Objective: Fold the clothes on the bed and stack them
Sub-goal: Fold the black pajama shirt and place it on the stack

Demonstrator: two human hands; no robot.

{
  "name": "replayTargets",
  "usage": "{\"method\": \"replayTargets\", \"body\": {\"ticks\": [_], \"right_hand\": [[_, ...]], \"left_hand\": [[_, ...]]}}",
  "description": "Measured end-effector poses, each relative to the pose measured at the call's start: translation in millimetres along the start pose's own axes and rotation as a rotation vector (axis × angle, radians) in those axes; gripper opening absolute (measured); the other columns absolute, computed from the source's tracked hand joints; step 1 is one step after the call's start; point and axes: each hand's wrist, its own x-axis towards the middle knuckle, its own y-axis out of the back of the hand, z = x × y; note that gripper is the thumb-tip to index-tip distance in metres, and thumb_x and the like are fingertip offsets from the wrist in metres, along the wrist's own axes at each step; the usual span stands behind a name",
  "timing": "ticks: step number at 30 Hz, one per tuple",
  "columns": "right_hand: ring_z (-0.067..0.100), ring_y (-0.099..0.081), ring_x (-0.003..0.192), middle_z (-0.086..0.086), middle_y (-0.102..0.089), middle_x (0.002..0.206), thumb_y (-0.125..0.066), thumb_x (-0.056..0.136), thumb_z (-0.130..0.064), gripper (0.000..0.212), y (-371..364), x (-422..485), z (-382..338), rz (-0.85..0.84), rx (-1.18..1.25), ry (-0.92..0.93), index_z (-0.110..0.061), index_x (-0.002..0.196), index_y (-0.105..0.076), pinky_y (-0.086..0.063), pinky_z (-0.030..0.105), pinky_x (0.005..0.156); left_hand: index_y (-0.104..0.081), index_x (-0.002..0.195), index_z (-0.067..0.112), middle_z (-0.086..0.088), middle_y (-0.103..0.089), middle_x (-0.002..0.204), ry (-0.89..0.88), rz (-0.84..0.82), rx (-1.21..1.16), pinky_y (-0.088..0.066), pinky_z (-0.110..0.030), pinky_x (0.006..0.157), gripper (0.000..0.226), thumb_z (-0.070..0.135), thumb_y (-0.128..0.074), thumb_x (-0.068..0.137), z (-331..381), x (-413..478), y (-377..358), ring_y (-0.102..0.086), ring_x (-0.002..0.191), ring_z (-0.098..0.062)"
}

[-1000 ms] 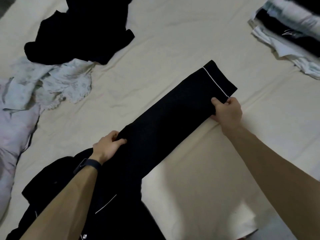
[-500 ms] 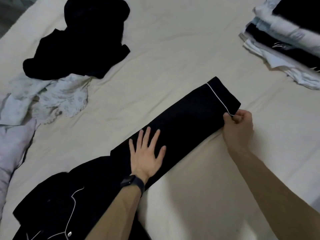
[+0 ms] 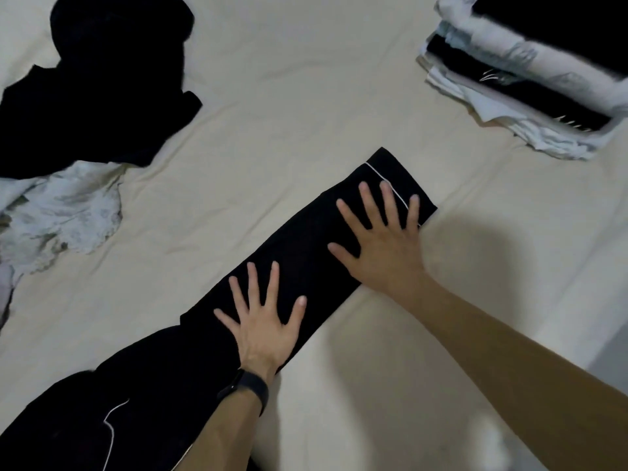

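Pajama sleeve (image 3: pixel 306 260), black, lies centre, running 7 to 1 o'clock; we press left hand (image 3: pixel 261 328) and right hand (image 3: pixel 384 246) flat, fingers spread, gripping nothing. Risk: uneven sliding may bunch it.

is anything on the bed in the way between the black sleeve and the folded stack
Nothing visible. Only bare sheet lies between the sleeve and the stack at the upper right. The unfolded clothes lie off to the left, out of that path.
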Motion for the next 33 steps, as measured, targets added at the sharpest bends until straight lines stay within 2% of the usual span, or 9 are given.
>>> {"method": "replayTargets", "body": {"ticks": [3, 7, 11, 14, 18, 22, 25, 29, 33], "right_hand": [[0.031, 0.019, 0.155, 0.000, 0.011, 0.171, -0.006, 0.094, -0.080, 0.078, 3, -4, 26, -0.011, -0.027, -0.114, -0.041, 0.161, -0.004, 0.017, 0.065, 0.115], [0.031, 0.008, 0.156, 0.005, 0.005, 0.171, -0.019, 0.099, -0.072, 0.074, 14, -23, 52, 0.112, 0.073, -0.271, -0.037, 0.162, -0.007, 0.002, 0.065, 0.119], [0.032, -0.002, 0.157, 0.011, -0.008, 0.170, -0.028, 0.100, -0.062, 0.073, 5, -63, 61, 0.276, 0.106, -0.340, -0.027, 0.163, -0.016, 0.006, 0.061, 0.120], [0.028, -0.004, 0.158, 0.010, -0.010, 0.170, -0.031, 0.100, -0.057, 0.072, -15, -93, 61, 0.237, 0.092, -0.333, -0.024, 0.163, -0.018, -0.003, 0.062, 0.123], [0.025, -0.006, 0.158, 0.007, -0.013, 0.170, -0.038, 0.099, -0.055, 0.071, -29, -88, 65, 0.231, 0.104, -0.320, -0.024, 0.162, -0.023, 0.000, 0.057, 0.124], [0.025, -0.005, 0.158, 0.007, -0.016, 0.170, -0.037, 0.099, -0.057, 0.070, -26, -83, 63, 0.178, 0.135, -0.344, -0.024, 0.160, -0.028, 0.005, 0.055, 0.124], [0.025, -0.010, 0.156, 0.007, -0.023, 0.167, -0.027, 0.098, -0.069, 0.074, -12, -83, 64, 0.139, 0.159, -0.362, -0.025, 0.156, -0.036, 0.007, 0.051, 0.124], [0.028, -0.044, 0.128, -0.001, -0.056, 0.135, -0.042, 0.086, -0.083, 0.070, 24, -60, 51, 0.160, 0.343, -0.579, -0.031, 0.125, -0.066, -0.020, 0.046, 0.108], [0.005, -0.063, 0.093, -0.019, -0.067, 0.085, -0.073, 0.085, -0.048, 0.016, 59, -43, 38, 0.076, 1.143, -0.694, -0.034, 0.089, -0.065, -0.043, 0.031, 0.084]], "left_hand": [[0.021, 0.150, 0.056, 0.016, 0.035, 0.160, 0.002, -0.048, 0.040, 0.015, -0.072, 0.112, 0.085, 0.090, -0.012, 0.080, 1, 4, 0, 0.038, 0.146, -0.022], [0.014, 0.154, 0.051, 0.012, 0.030, 0.163, -0.081, 0.007, 0.047, 0.011, -0.070, 0.115, 0.083, 0.087, -0.013, 0.085, 11, 5, 5, 0.029, 0.151, -0.020], [-0.002, 0.157, 0.049, 0.007, 0.010, 0.169, -0.330, 0.034, -0.020, 0.009, -0.056, 0.120, 0.073, 0.074, -0.028, 0.094, 61, 35, 17, 0.014, 0.155, -0.017], [-0.021, 0.159, 0.040, -0.004, -0.018, 0.167, -0.410, 0.102, -0.134, -0.009, -0.051, 0.125, 0.070, 0.058, -0.048, 0.097, 123, 71, 31, -0.011, 0.155, -0.023], [-0.039, 0.152, 0.025, -0.002, -0.053, 0.143, -0.345, 0.153, -0.314, -0.034, -0.036, 0.114, 0.069, 0.040, -0.066, 0.090, 195, 118, 55, -0.044, 0.133, -0.019], [-0.057, 0.130, 0.022, 0.004, -0.062, 0.116, -0.139, -0.060, -0.193, -0.045, -0.040, 0.103, 0.052, 0.043, -0.072, 0.085, 221, 147, 79, -0.057, 0.118, -0.023], [-0.069, 0.100, 0.016, 0.001, -0.067, 0.094, -0.181, -0.200, -0.137, -0.052, -0.036, 0.090, 0.024, 0.035, -0.073, 0.087, 216, 146, 97, -0.065, 0.099, -0.023], [-0.068, 0.082, 0.030, 0.014, -0.066, 0.080, -0.283, -0.251, -0.230, -0.042, -0.014, 0.067, 0.008, 0.031, -0.074, 0.088, 196, 118, 122, -0.061, 0.078, -0.007], [-0.070, 0.088, 0.033, 0.008, -0.063, 0.087, -0.334, -0.212, -0.299, -0.040, -0.019, 0.068, 0.004, 0.033, -0.074, 0.088, 154, 69, 162, -0.054, 0.073, -0.005]]}}
